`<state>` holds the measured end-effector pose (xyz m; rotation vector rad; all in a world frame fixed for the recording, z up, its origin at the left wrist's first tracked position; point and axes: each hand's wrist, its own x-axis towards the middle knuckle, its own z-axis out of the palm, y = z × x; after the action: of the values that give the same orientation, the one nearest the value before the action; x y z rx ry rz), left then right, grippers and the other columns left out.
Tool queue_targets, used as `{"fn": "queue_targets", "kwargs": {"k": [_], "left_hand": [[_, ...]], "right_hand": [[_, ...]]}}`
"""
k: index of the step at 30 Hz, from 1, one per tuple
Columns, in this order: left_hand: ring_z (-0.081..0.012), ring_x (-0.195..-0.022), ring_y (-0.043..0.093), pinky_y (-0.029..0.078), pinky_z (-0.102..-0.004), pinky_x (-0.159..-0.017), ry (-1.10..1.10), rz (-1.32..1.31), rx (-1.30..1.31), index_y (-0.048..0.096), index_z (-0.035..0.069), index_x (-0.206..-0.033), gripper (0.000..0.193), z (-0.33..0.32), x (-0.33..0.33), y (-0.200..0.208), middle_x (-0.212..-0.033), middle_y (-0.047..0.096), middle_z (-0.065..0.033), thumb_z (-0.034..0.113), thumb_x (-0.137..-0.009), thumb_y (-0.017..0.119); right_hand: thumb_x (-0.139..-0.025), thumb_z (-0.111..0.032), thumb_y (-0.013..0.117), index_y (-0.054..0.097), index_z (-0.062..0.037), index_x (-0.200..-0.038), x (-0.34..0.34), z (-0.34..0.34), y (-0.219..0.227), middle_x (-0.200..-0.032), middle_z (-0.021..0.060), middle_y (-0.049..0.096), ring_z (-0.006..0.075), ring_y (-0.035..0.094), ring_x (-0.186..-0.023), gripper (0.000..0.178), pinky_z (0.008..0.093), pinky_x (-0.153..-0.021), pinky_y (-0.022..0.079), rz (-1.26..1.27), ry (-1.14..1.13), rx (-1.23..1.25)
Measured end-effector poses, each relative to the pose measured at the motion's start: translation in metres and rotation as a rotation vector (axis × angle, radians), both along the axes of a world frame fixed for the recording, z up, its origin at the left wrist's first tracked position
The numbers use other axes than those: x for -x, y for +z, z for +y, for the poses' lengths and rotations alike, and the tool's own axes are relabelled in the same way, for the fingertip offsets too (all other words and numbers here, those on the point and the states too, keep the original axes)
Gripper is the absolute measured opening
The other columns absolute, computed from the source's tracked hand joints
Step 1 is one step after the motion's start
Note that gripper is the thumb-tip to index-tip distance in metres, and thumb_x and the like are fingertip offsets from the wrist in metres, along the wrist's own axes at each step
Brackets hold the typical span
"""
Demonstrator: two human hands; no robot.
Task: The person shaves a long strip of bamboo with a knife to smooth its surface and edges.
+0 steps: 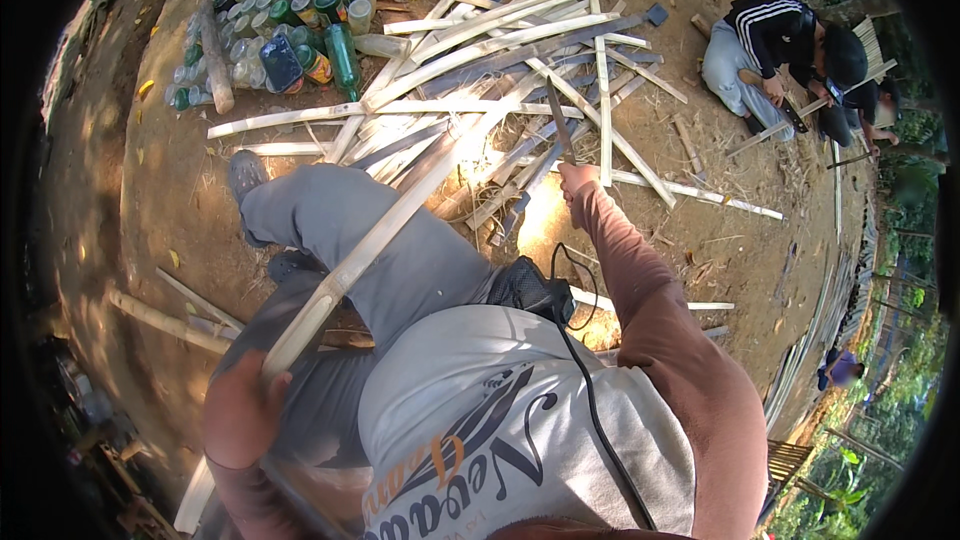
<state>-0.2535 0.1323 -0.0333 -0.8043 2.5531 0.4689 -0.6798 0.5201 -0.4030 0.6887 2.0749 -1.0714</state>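
Note:
My left hand (245,412) is closed around the lower part of a long, pale split bamboo strip (375,240). The strip slants across my grey-trousered legs, and its far end reaches over the pile ahead. In my right hand (578,180), held out ahead to the right, is a long-bladed knife (558,120), its blade pointing away from me. Beyond my knees lies a loose heap of bamboo strips (500,40), some pale and some dark grey, crossing at many angles. Bright sun washes out part of the heap's middle.
Green and clear glass bottles and jars (290,10) stand crowded at the far left, beside a short log (215,55). At right, a seated person (775,60) in a dark top handles a strip and a blade. A bamboo pole (170,322) lies left of my legs.

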Motion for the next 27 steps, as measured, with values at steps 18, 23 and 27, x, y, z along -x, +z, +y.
{"fn": "queue_targets", "kwargs": {"k": [18,23,27], "left_hand": [[-0.0314,-0.071,0.066,0.051,-0.0428,-0.068,0.265,0.155,-0.584,0.067,-0.004,-0.1,0.038,0.017,0.122,-0.176,-0.077,0.067,-0.0175,0.033,-0.104,0.06],[-0.0266,-0.073,0.07,0.054,-0.0417,-0.066,0.144,0.251,-0.076,0.065,0.001,-0.096,0.04,0.041,0.129,-0.174,-0.078,0.068,-0.013,0.041,-0.099,0.067],[-0.0344,-0.09,0.073,0.055,-0.0486,-0.073,-0.001,0.212,0.351,0.064,0.003,-0.095,0.043,0.054,0.095,-0.106,-0.088,0.071,-0.0191,0.045,-0.092,0.075]], "right_hand": [[-0.102,-0.055,0.061,0.069,-0.0003,-0.088,-0.139,-0.146,0.164,-0.077,0.0219,0.069,0.0427,0.068,-0.078,0.057,0.0495,-0.073,0.053,0.62,1.138,0.19],[-0.107,-0.058,0.049,0.069,-0.0002,-0.089,-0.13,-0.147,0.147,-0.08,0.0224,0.069,0.0426,0.068,-0.08,0.064,0.0497,-0.077,0.052,0.528,1.118,0.042],[-0.107,-0.058,0.047,0.068,0.0008,-0.089,-0.119,-0.134,0.116,-0.081,0.0246,0.069,0.0441,0.067,-0.081,0.065,0.0506,-0.077,0.051,0.487,1.034,0.033]]}}
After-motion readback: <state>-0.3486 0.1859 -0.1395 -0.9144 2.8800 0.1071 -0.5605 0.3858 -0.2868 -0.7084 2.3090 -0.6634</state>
